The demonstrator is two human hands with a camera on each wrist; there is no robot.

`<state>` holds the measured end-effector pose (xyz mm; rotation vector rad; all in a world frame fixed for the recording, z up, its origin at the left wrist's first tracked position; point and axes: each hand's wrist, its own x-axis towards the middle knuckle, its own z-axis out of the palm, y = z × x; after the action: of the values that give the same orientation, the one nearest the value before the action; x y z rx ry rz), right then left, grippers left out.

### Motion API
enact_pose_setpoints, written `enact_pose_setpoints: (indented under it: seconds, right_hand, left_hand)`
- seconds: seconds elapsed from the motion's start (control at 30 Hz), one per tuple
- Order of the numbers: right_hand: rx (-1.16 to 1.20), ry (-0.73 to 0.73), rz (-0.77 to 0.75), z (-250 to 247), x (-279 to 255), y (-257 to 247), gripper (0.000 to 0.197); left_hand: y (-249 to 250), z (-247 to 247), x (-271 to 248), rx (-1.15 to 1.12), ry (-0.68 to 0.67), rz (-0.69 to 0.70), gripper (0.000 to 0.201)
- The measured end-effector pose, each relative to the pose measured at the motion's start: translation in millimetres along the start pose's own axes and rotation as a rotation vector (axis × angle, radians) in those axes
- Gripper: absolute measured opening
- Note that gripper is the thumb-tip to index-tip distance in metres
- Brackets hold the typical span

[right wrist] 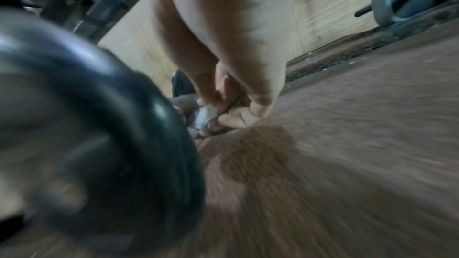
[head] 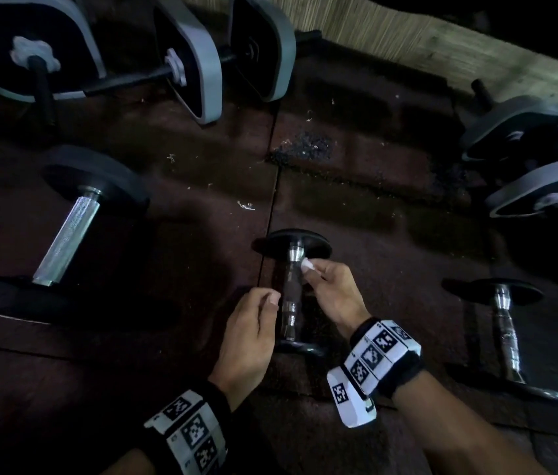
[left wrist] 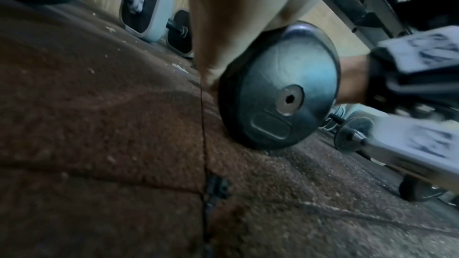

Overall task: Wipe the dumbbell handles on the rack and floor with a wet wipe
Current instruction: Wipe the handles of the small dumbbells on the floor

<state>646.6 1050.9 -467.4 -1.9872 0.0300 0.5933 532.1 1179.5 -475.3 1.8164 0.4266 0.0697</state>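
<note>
Small dumbbell (head: 291,289) lies on the rubber floor (head: 167,234) between both hands. Right hand (head: 332,289) pinches a wet wipe (head: 306,264) against the handle's far end (near the plate). Left hand (head: 246,334), fingers loosely curled, touches the handle's left side; grip unclear.

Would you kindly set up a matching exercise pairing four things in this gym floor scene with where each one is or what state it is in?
Column one:
1. wet wipe
2. left hand
3. small dumbbell
4. large knurled dumbbell

Column two:
A. lies untouched on the floor, off to the left
B. lies on the floor between the two hands
C. pinched in the right hand against the handle
D. beside the handle, fingers curled, holding no wipe

Pairs: 1-C, 2-D, 3-B, 4-A
</note>
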Motion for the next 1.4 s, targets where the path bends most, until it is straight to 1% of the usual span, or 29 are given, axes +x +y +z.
enact_pose_setpoints:
  seconds: [0.13,0.2,0.33,0.5,0.67,0.87,1.07,1.23,1.3,1.4]
  right_hand:
    - [0.006,-0.086,-0.027,-8,-24,7,0.023]
    - [0.038,-0.092,-0.020,-7,-23,5,0.022]
    - [0.042,-0.037,-0.033,1,-12,0,0.025]
    - [0.056,-0.076,-0.048,-3,-43,17,0.023]
    - [0.076,-0.031,-0.038,5,-34,7,0.025]
    - [0.019,-0.100,-0.046,-5,-59,14,0.022]
    - [0.017,-0.067,-0.006,3,-47,12,0.027]
    - [-0.058,-0.175,0.019,-9,-69,24,0.024]
    - [-0.033,-0.147,0.020,-6,-64,23,0.024]
    - [0.103,-0.077,0.043,1,-53,15,0.026]
  left_hand:
    - [7,-9,4,-0.045,-0.098,-0.005,0.019]
    - [10,-12,4,-0.087,-0.121,-0.016,0.018]
    - [11,-13,4,-0.102,-0.118,-0.023,0.020]
    - [13,-14,3,-0.122,-0.135,-0.039,0.019]
    - [14,-13,4,-0.093,-0.141,-0.051,0.019]
    - [12,-14,2,-0.092,-0.132,-0.037,0.021]
    - [10,-10,3,-0.062,-0.131,-0.018,0.021]
    - [6,-11,1,-0.050,-0.121,0.001,0.021]
    - [5,-10,2,-0.047,-0.120,-0.001,0.021]
    - [3,-7,2,-0.005,-0.115,0.009,0.022]
